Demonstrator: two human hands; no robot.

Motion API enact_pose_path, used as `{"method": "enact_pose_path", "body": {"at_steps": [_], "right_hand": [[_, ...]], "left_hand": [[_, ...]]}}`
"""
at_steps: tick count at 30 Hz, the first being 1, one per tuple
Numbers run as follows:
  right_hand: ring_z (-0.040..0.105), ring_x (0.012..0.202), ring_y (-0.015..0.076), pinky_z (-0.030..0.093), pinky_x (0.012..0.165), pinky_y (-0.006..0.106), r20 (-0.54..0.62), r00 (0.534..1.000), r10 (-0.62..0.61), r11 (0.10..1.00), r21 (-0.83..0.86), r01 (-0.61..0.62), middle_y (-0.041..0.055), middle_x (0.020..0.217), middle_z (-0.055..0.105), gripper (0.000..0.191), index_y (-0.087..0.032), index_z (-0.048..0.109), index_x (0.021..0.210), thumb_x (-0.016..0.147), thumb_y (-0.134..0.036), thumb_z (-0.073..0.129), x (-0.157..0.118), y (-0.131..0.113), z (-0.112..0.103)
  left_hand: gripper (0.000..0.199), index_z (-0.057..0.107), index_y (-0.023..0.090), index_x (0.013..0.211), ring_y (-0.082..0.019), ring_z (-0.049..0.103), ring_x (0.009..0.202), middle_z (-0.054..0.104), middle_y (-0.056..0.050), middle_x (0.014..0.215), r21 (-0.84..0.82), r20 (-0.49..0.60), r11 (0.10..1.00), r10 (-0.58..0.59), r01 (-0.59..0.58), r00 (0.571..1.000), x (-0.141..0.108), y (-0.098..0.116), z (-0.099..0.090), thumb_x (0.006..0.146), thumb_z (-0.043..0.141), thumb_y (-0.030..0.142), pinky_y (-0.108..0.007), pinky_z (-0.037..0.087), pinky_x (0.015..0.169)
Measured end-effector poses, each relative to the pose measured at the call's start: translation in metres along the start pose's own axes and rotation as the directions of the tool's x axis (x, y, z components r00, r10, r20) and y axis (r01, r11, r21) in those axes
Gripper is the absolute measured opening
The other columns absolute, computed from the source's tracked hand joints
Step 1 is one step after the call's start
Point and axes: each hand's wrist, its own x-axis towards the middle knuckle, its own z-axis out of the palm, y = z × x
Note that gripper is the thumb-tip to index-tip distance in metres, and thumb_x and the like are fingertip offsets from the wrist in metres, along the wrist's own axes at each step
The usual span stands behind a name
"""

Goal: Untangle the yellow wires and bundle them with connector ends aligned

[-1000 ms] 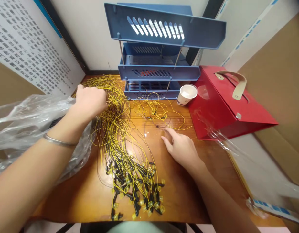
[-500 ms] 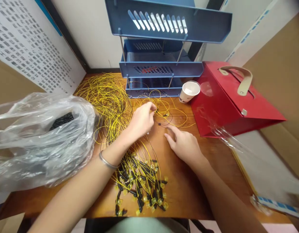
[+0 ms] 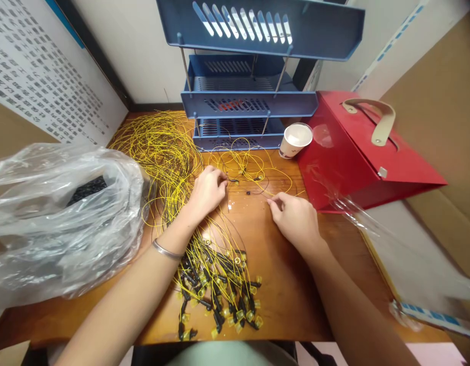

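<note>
- L hand (image 3: pixel 209 190) nearer to blk connector w/ yellow cap (image 3: pixel 233 181): it lies just right of L fingertips, long axis approx left-right. Fingers curled, tips close tog.; can't tell if they grip it.
- R hand (image 3: pixel 298 218) is right + a bit nearer; thumb & index tips meet, look to pinch a thin wire (image 3: pixel 265 197) running left.
- Loose yellow wire loops (image 3: pixel 253 158) on table (image 3: pixel 284 300), far side of the hands.
- Big wire bundle (image 3: pixel 162 147) far left, strands run under L arm to blk connectors (image 3: pixel 215 300) at near edge.
- Clear plastic bag (image 3: pixel 105 239), left: something blk inside.
- Paper cup (image 3: pixel 291 145), far right: contents unclear.
- Blue tray rack (image 3: pixel 253 105), far: reddish item in mid tier.
- Red box (image 3: pixel 334 168), right: contents n/v.
</note>
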Motion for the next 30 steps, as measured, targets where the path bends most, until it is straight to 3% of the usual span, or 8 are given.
{"method": "enact_pose_path", "body": {"at_steps": [3,6,9,13,20,23,25,30], "right_hand": [[0.067,0.071,0.0267,0.031,0.058,0.032,-0.067,0.996,0.059,0.998,0.023,-0.057,0.0051,0.075,0.073,0.019,-0.024,0.072,0.085,0.091,-0.035,0.058,0.003,0.008,-0.001],[0.065,0.068,0.0257,0.031,0.058,0.031,-0.117,0.991,0.061,0.997,0.058,-0.055,0.0043,0.070,0.070,0.017,-0.023,0.072,0.096,0.089,-0.033,0.061,0.004,0.012,0.000],[0.060,0.060,0.0216,0.031,0.056,0.029,-0.134,0.991,-0.021,0.993,0.110,0.035,-0.0004,0.061,0.063,0.024,-0.022,0.068,0.108,0.087,-0.031,0.063,0.001,0.006,0.004],[0.053,0.052,0.0161,0.032,0.054,0.027,-0.159,0.971,-0.181,0.961,0.179,0.209,-0.0035,0.057,0.057,0.018,-0.021,0.067,0.102,0.089,-0.032,0.062,-0.005,-0.006,0.011],[0.044,0.044,0.0102,0.035,0.053,0.025,-0.290,0.880,-0.377,0.852,0.264,0.452,-0.0048,0.054,0.056,0.024,-0.018,0.070,0.095,0.095,-0.039,0.058,-0.013,-0.022,0.019],[0.041,0.041,0.0086,0.036,0.052,0.024,-0.338,0.832,-0.439,0.797,0.281,0.535,-0.0050,0.057,0.060,0.030,-0.017,0.071,0.105,0.095,-0.043,0.059,-0.022,-0.034,0.021],[0.044,0.044,0.0082,0.038,0.054,0.023,-0.359,0.808,-0.466,0.771,0.282,0.570,-0.0041,0.063,0.064,0.030,-0.018,0.070,0.111,0.094,-0.040,0.062,-0.026,-0.040,0.021],[0.055,0.055,0.0090,0.040,0.058,0.022,-0.420,0.821,-0.386,0.803,0.286,0.524,-0.0014,0.067,0.065,0.017,-0.019,0.071,0.089,0.096,-0.025,0.057,-0.023,-0.034,0.017]], "left_hand": [[0.018,0.071,0.015,0.095,-0.026,0.060,0.098,0.063,-0.011,0.106,0.000,0.018,1.000,-0.017,0.017,1.000,0.001,0.001,-0.001,0.089,0.061,0.028,-0.042,0.046,0.091],[0.019,0.071,0.016,0.090,-0.026,0.059,0.096,0.062,-0.010,0.105,-0.002,0.044,1.000,-0.029,0.029,0.999,0.001,0.003,-0.001,0.089,0.061,0.032,-0.043,0.046,0.088],[0.019,0.071,0.016,0.087,-0.026,0.059,0.098,0.063,-0.011,0.106,-0.020,0.095,1.000,-0.007,0.009,0.995,0.001,0.004,-0.003,0.091,0.059,0.030,-0.042,0.045,0.089],[0.015,0.068,0.016,0.088,-0.020,0.063,0.089,0.070,-0.007,0.095,-0.095,0.232,0.994,0.069,-0.048,0.970,0.003,0.007,-0.020,0.090,0.059,0.028,-0.034,0.047,0.084],[0.016,0.071,0.015,0.088,-0.014,0.064,0.071,0.073,-0.003,0.080,-0.150,0.386,0.983,0.159,-0.109,0.909,0.007,0.029,-0.055,0.088,0.059,0.026,-0.027,0.044,0.071],[0.018,0.075,0.017,0.086,-0.012,0.063,0.069,0.073,-0.001,0.076,-0.175,0.454,0.971,0.225,-0.161,0.862,0.003,0.040,-0.061,0.088,0.058,0.025,-0.025,0.043,0.069],[0.019,0.075,0.016,0.085,-0.011,0.063,0.067,0.073,0.000,0.075,-0.199,0.481,0.962,0.261,-0.186,0.837,0.001,0.045,-0.064,0.087,0.058,0.023,-0.024,0.043,0.067],[0.022,0.076,0.016,0.085,-0.010,0.059,0.063,0.072,0.000,0.072,-0.183,0.484,0.958,0.282,-0.220,0.829,-0.002,0.046,-0.072,0.089,0.057,0.026,-0.024,0.040,0.063]]}}
